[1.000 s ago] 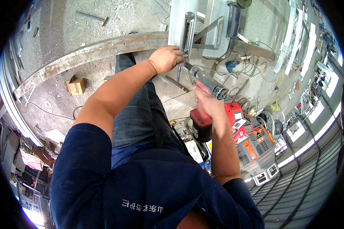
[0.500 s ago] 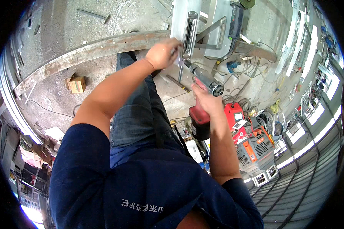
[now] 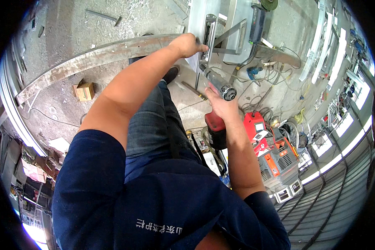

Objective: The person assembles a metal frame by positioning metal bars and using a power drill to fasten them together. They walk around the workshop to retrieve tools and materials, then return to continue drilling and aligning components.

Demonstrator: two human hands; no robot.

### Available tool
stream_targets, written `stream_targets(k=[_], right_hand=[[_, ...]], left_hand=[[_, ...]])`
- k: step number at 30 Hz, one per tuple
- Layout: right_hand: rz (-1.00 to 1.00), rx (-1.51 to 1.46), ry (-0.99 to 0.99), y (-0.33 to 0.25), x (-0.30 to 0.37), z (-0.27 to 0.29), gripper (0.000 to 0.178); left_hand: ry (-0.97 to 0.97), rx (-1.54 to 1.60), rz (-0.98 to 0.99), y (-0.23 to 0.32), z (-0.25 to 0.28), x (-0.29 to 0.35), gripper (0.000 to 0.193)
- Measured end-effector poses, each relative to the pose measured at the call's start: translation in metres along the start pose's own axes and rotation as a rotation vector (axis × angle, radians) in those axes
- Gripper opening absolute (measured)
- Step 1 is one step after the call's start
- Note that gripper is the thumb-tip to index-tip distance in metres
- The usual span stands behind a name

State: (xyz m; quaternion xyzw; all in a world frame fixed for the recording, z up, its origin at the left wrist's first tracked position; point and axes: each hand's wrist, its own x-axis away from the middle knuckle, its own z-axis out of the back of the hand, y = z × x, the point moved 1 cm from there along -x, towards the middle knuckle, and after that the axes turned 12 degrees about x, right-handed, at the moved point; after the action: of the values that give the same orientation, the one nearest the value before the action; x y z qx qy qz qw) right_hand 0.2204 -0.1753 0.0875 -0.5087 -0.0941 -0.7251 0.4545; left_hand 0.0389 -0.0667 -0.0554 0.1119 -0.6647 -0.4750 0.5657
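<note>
The step in hand looks to be fastening or drilling work on the slotted metal piece (image 3: 212,35), which lies at 12 o'clock on a pale metal bar (image 3: 199,14) crossing a rusty beam (image 3: 112,49). Of the two hands, the right hand (image 3: 222,104), between 1 and 2 o'clock, is wrapped around a red-and-grey power drill (image 3: 216,79), its nose aimed between 10 and 11 o'clock, just beside the piece's near end. The left hand (image 3: 189,45), at 12 o'clock, has its fingertips at the slot's edge; whether they pinch something small, I cannot tell. The next move seems to call for steadying the piece, lining up the drill's tip and keeping the left fingers clear of it. As for containers, a cardboard box (image 3: 86,91) sits on the floor (image 3: 112,89) between 9 and 10 o'clock; its contents cannot be made out.
</note>
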Motion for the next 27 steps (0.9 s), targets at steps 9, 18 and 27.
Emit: stream_targets(k=[9,18,27], right_hand=[[0.035,-0.088,0.046,0.008,-0.002,-0.004,0.040],[0.038,-0.022,0.188,-0.008,0.010,-0.003,0.032],[0.024,-0.221,0.243,-0.018,0.060,0.015,0.026]], left_hand=[[-0.035,0.017,0.050,-0.001,0.000,-0.005,0.070],[-0.070,0.001,0.133,0.007,0.003,-0.002,0.073],[-0.129,-0.077,0.216,0.022,0.005,0.002,0.068]])
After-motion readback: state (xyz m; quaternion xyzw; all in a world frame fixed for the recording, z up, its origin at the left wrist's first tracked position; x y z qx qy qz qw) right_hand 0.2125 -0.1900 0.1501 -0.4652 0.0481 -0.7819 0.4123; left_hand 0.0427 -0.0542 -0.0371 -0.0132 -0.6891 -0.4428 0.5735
